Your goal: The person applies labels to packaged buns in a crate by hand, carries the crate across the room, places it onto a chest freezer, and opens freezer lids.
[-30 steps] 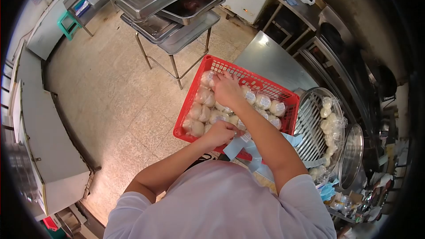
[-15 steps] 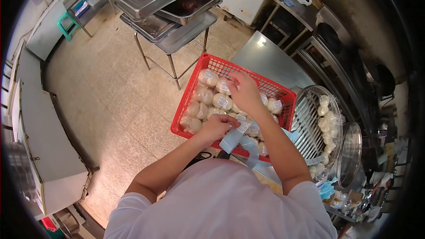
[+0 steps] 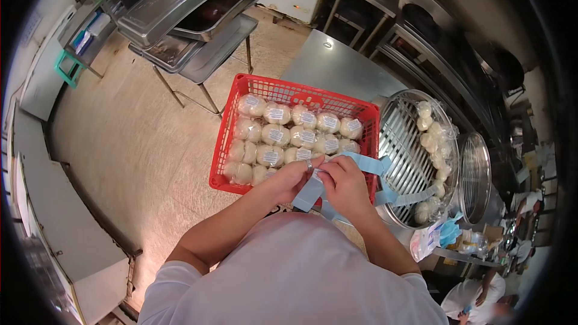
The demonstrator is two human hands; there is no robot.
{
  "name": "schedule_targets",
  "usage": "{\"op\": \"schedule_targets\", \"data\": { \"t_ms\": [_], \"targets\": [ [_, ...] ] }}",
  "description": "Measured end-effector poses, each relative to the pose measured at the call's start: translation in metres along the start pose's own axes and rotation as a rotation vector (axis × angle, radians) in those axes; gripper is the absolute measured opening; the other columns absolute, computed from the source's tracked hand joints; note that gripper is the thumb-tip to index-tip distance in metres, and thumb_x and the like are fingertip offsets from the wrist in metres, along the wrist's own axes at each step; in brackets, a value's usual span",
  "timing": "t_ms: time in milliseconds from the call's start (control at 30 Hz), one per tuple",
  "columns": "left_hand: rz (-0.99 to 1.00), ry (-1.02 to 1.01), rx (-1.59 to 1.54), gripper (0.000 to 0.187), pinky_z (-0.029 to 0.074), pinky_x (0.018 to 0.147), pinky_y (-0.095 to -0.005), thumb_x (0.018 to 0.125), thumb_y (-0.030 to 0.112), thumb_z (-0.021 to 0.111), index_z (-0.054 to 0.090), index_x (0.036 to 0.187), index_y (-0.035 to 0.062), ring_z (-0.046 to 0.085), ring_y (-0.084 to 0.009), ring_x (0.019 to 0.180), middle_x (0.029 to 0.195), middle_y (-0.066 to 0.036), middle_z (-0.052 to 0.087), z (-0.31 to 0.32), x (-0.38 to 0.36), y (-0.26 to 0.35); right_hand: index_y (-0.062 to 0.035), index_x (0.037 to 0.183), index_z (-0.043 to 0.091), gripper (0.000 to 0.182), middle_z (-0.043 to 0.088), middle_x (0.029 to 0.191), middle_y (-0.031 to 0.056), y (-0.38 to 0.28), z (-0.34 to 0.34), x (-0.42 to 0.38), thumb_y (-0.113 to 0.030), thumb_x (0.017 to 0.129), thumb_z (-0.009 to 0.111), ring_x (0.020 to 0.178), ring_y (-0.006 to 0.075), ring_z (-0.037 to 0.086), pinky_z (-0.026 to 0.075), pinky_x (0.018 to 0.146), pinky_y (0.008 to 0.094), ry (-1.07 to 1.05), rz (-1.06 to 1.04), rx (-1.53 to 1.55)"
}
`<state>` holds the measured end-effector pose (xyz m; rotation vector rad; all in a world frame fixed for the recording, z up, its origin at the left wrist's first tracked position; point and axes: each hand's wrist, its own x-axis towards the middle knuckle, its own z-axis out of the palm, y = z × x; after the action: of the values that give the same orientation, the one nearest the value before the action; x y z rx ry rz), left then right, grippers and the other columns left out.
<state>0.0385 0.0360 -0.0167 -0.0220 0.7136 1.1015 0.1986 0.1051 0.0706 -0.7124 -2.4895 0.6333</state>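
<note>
A red plastic crate (image 3: 221, 144) in front of me holds rows of round white buns (image 3: 276, 135) in clear wrap, many with a printed white label on top. My left hand (image 3: 290, 179) is closed on a light-blue strip of labels (image 3: 309, 192) at the crate's near edge. Beside it, my right hand (image 3: 345, 185) pinches the same strip, thumb and fingertips close to the left thumb. The strip trails right, out of the crate and over a round metal rack. Whether a label is loose between my fingertips is hidden.
Right of the crate, a round slatted steamer rack (image 3: 400, 138) bears more wrapped buns (image 3: 430, 138). The crate rests by a metal table (image 3: 337, 63). Stacked metal trays (image 3: 186, 6) stand on a stand behind left. A person in white (image 3: 475, 295) is at lower right.
My right hand has come back from over the far buns to the strip beside my left hand. The view has shifted, so the crate sits further left.
</note>
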Motion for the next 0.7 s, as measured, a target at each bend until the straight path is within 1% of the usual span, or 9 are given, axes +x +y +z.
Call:
{"op": "schedule_targets", "data": {
  "t_ms": [67,167,267,367,467,567,667,700],
  "targets": [
    [-0.05,-0.038,0.039,0.037,0.058,0.092,-0.0513,0.105,0.038,0.061,0.063,0.125,0.007,0.069,-0.0267,0.104,0.112,-0.009,0.07,0.007,0.002,-0.002,-0.0055,0.096,0.072,0.014,0.063,0.098,0.009,0.002,0.0,-0.007,-0.008,0.084,0.078,0.09,0.0324,0.063,0.053,0.075,0.0456,0.044,-0.013,-0.059],
    [-0.038,0.093,-0.009,0.024,0.055,0.091,-0.0415,0.103,0.02,0.058,0.07,0.117,0.0056,0.064,-0.0207,0.099,0.104,-0.005,0.068,0.006,0.014,-0.011,-0.0064,0.097,0.073,0.014,0.063,0.1,0.0079,0.0,0.0,-0.012,-0.008,0.084,0.078,0.09,0.0311,0.062,0.052,0.074,0.0443,0.107,-0.06,-0.143],
    [0.039,0.128,-0.007,0.022,0.054,0.084,-0.0409,0.102,0.019,0.06,0.071,0.114,0.0055,0.064,-0.0203,0.095,0.102,-0.006,0.068,0.013,0.012,-0.012,-0.0066,0.096,0.072,0.014,0.062,0.1,0.0074,-0.001,0.0,-0.015,-0.008,0.083,0.078,0.09,0.0299,0.061,0.051,0.076,0.043,0.108,-0.076,-0.16],
    [0.027,0.249,0.048,0.021,0.054,0.081,-0.0392,0.101,0.017,0.059,0.072,0.113,0.0048,0.064,-0.0196,0.093,0.102,-0.007,0.068,0.024,0.002,-0.007,-0.0061,0.097,0.072,0.015,0.062,0.1,0.0074,-0.001,0.0,-0.016,-0.008,0.083,0.078,0.091,0.0297,0.061,0.05,0.077,0.0425,0.084,-0.102,-0.16],
    [0.058,0.244,0.096,0.024,0.055,0.089,-0.0425,0.101,0.026,0.064,0.071,0.111,0.0055,0.066,-0.0229,0.101,0.107,-0.008,0.07,0.009,0.008,-0.013,-0.0055,0.097,0.071,0.015,0.062,0.101,0.0076,-0.002,0.004,-0.012,-0.007,0.083,0.077,0.09,0.0301,0.061,0.049,0.077,0.0428,0.068,-0.122,-0.15],
    [0.063,0.288,0.038,0.022,0.054,0.07,-0.0375,0.101,0.014,0.056,0.073,0.112,0.0034,0.064,-0.0192,0.082,0.095,-0.006,0.068,0.013,0.001,-0.012,-0.0048,0.096,0.069,0.014,0.062,0.102,0.0086,-0.003,0.009,-0.009,-0.006,0.083,0.076,0.091,0.0308,0.06,0.049,0.078,0.0435,0.037,-0.154,-0.125],
    [0.067,0.326,0.045,0.021,0.051,0.063,-0.0363,0.101,0.015,0.058,0.073,0.111,0.0034,0.062,-0.0187,0.071,0.089,-0.005,0.067,0.024,-0.021,0.001,-0.0044,0.095,0.066,0.015,0.062,0.102,0.0102,-0.007,0.013,-0.002,-0.003,0.083,0.074,0.093,0.0329,0.06,0.048,0.079,0.0455,-0.008,-0.194,-0.103],
    [0.1,0.328,0.038,0.021,0.05,0.061,-0.0359,0.101,0.016,0.06,0.073,0.11,0.0036,0.061,-0.0184,0.07,0.087,-0.005,0.067,0.018,-0.019,0.001,-0.0039,0.095,0.065,0.016,0.062,0.102,0.0109,-0.009,0.015,0.001,-0.002,0.082,0.074,0.093,0.034,0.06,0.048,0.08,0.0457,-0.002,-0.197,-0.086]
  ]
}}
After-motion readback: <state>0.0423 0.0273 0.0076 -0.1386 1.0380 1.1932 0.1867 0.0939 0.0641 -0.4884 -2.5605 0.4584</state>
